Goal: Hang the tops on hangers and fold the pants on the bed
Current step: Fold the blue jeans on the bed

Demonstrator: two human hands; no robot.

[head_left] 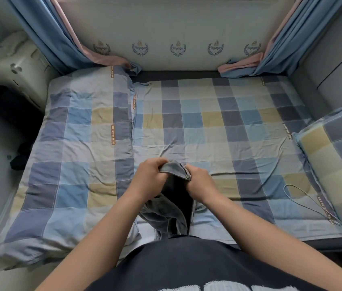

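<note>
Left hand [148, 176], right hand [199, 181] grip pants [174, 208] waistband-up, hanging vertically.

Item 1. Wall panel [159, 28] behind the bed: I count five ship-and-laurel crests in a row, each lettered "Voyager". The middle crest [178, 48] reads clearest.

Item 2. Duvet [71, 143], left side: an orange strip [112, 134] is printed "BEAUTIFUL THING", with the letters running lengthwise.

Item 3. Sheet [207, 122]: I see orange strips of the same kind. The right-hand strip [287, 131] reads "BEAUTIFUL THING".

Item 4. Dark shirt [186, 265]: white lettering [207, 288] is cut off at the bottom edge, and I cannot read it.
</note>
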